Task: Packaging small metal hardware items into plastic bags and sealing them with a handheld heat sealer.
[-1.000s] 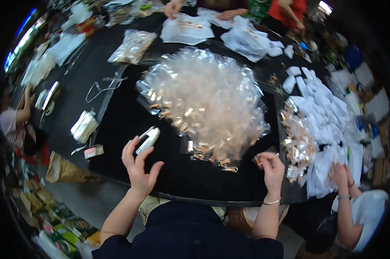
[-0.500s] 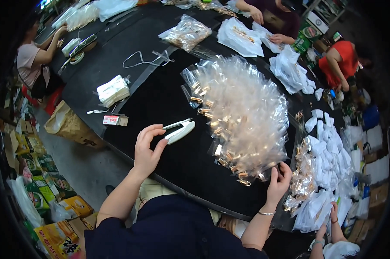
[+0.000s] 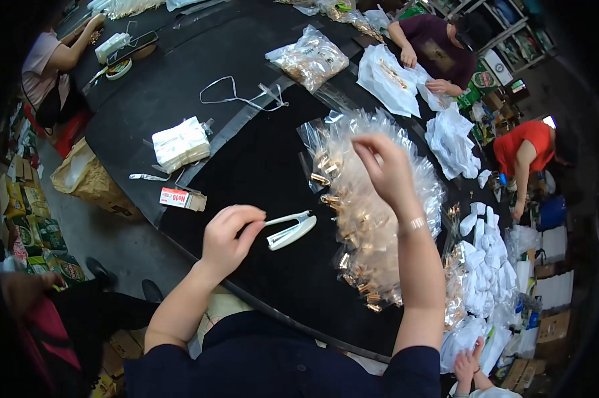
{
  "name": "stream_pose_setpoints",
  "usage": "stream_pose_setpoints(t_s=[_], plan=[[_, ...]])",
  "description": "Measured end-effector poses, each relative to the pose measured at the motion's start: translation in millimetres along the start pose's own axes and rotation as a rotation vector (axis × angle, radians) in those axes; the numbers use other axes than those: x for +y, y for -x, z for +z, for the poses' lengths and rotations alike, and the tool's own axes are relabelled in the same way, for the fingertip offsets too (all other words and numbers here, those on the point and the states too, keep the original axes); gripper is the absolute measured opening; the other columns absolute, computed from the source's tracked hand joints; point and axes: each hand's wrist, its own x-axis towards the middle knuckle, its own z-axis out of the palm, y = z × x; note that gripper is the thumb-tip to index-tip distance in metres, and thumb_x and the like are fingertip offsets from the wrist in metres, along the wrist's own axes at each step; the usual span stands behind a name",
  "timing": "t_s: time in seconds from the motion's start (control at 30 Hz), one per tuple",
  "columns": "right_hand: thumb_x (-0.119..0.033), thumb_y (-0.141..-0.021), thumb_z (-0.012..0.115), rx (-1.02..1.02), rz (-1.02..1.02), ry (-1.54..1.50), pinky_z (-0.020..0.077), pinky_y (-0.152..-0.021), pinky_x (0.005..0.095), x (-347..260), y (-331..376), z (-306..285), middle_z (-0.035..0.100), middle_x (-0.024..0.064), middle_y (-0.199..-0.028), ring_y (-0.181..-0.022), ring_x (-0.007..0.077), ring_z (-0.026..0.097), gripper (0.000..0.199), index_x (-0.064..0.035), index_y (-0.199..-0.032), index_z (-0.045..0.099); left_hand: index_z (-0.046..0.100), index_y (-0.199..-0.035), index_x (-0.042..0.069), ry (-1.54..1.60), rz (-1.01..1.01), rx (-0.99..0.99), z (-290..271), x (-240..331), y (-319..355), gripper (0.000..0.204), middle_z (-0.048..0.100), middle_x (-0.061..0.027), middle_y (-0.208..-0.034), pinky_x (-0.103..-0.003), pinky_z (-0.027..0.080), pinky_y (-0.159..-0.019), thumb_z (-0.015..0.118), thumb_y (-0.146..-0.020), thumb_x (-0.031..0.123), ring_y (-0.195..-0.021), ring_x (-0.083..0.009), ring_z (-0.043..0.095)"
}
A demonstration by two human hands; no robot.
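Note:
My left hand (image 3: 232,240) is closed on one end of a pale stapler (image 3: 291,235), whose two arms stand apart with the jaw toward the right. Over a large heap of clear plastic bags (image 3: 372,225), my right hand (image 3: 384,166) is raised with its fingers curled and thumb and forefinger drawn together. Small gold-coloured metal pieces show inside the bags. Whether a thin bag sits in that pinch I cannot make out. Left of the stapler lies a red and white small box (image 3: 182,198), its end flap raised.
A stack of white bags (image 3: 180,144) lies at the left. Beyond the heap are a full clear bag (image 3: 308,58) and white plastic sheets (image 3: 387,78). White bundles (image 3: 488,259) pile up at the right, near another person's hands (image 3: 468,365). Co-workers sit around the table.
My right hand has moved from the heap's near edge up and away over its far part. The stapler has turned slightly in my left hand. Another person has come in at lower left.

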Motion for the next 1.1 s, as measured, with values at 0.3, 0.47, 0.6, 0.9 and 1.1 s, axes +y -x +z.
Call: stream_pose_setpoints(t_s=[0.3,0.47,0.6,0.9,1.1], plan=[[-0.009,-0.089,0.065,-0.184,0.478,-0.127,0.0556,-0.073,0.0334,87,-109,96,0.073,0.0136,-0.087,-0.078,0.0244,0.071,0.019,0.0018,-0.104,0.069,0.067,-0.099,-0.001,-0.253,-0.147,0.306,-99,-17,-13,0.010,0.069,-0.0119,-0.103,-0.029,0.052,-0.076,0.066,-0.089,-0.002,-0.093,-0.0206,0.066],[-0.017,-0.082,0.073,-0.475,0.443,0.125,0.0557,-0.069,0.0369,90,-107,94,0.073,0.0130,-0.079,-0.072,0.0266,0.071,0.021,0.0011,-0.092,0.073,0.068,-0.098,0.001,-0.376,-0.123,0.314,-117,-35,-32,0.014,0.069,-0.0114,-0.106,-0.032,0.053,-0.070,0.071,-0.084,-0.001,-0.090,-0.0241,0.065],[-0.024,-0.076,0.077,-0.569,0.267,0.345,0.0555,-0.071,0.0381,81,-101,93,0.072,0.0151,-0.079,-0.074,0.0296,0.070,0.024,-0.0006,-0.081,0.073,0.068,-0.099,0.001,-0.542,-0.061,0.243,-125,-50,-53,0.018,0.069,-0.0106,-0.107,-0.035,0.052,-0.078,0.074,-0.081,0.003,-0.096,-0.0270,0.064],[-0.018,-0.074,0.074,-0.480,0.248,0.341,0.0548,-0.070,0.0360,103,-86,98,0.071,0.0116,-0.078,-0.075,0.0254,0.069,0.016,-0.0035,-0.082,0.071,0.066,-0.106,0.001,-0.710,0.026,0.064,-123,-63,-73,0.034,0.068,-0.0126,-0.117,-0.040,0.051,-0.093,0.078,-0.077,0.014,-0.109,-0.0323,0.062],[-0.015,-0.076,0.074,-0.462,0.342,0.136,0.0532,-0.066,0.0317,102,-83,87,0.070,0.0070,-0.077,-0.072,0.0161,0.066,0.017,-0.0023,-0.087,0.071,0.065,-0.111,0.000,-0.714,0.022,-0.035,-122,-73,-75,0.037,0.066,-0.0136,-0.125,-0.042,0.049,-0.097,0.077,-0.078,0.013,-0.117,-0.0336,0.060]])
